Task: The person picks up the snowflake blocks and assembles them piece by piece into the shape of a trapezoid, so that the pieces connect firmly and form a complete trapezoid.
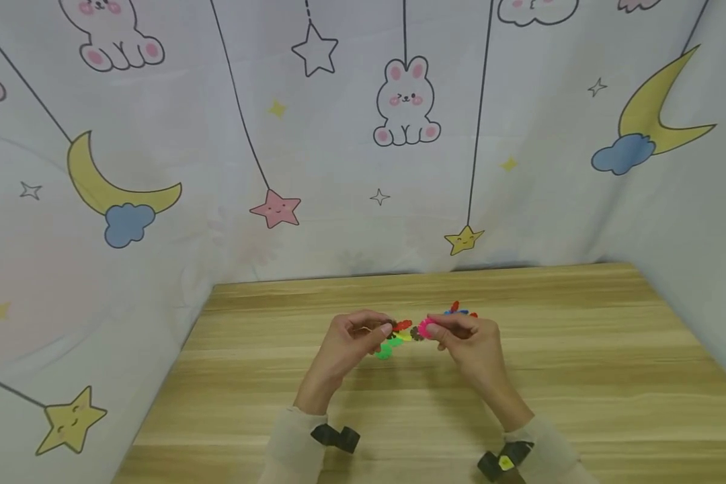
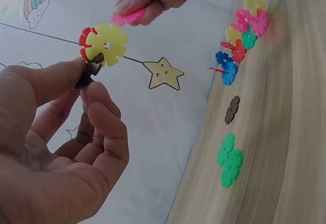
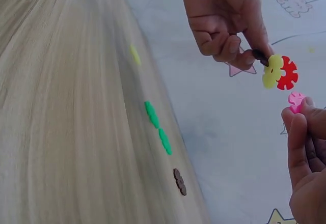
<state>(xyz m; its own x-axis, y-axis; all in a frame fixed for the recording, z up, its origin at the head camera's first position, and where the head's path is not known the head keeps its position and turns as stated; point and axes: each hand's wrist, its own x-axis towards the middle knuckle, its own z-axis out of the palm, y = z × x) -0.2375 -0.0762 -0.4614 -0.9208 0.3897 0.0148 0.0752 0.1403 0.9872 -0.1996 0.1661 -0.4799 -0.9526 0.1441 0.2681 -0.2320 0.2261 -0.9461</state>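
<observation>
In the head view my left hand [image 1: 353, 343] and right hand [image 1: 474, 346] are raised above the table, close together. My left thumb and fingertips pinch a dark brown snowflake disc [image 2: 87, 75]. Joined to it are a notched yellow disc [image 2: 113, 43] and a red disc [image 3: 288, 73], which sticks out behind the yellow one in the left wrist view. Between thumb and fingers my right hand holds a pink snowflake disc [image 3: 295, 102]. A small gap separates the pink disc from the red one in the right wrist view.
Green discs [image 2: 230, 160] and a brown disc [image 2: 232, 110] lie on the wooden table [image 1: 248, 403]. Farther along sits a group of blue [image 2: 228, 74], red, pink and yellow discs. A cartoon-printed white cloth [image 1: 339, 154] stands behind the table.
</observation>
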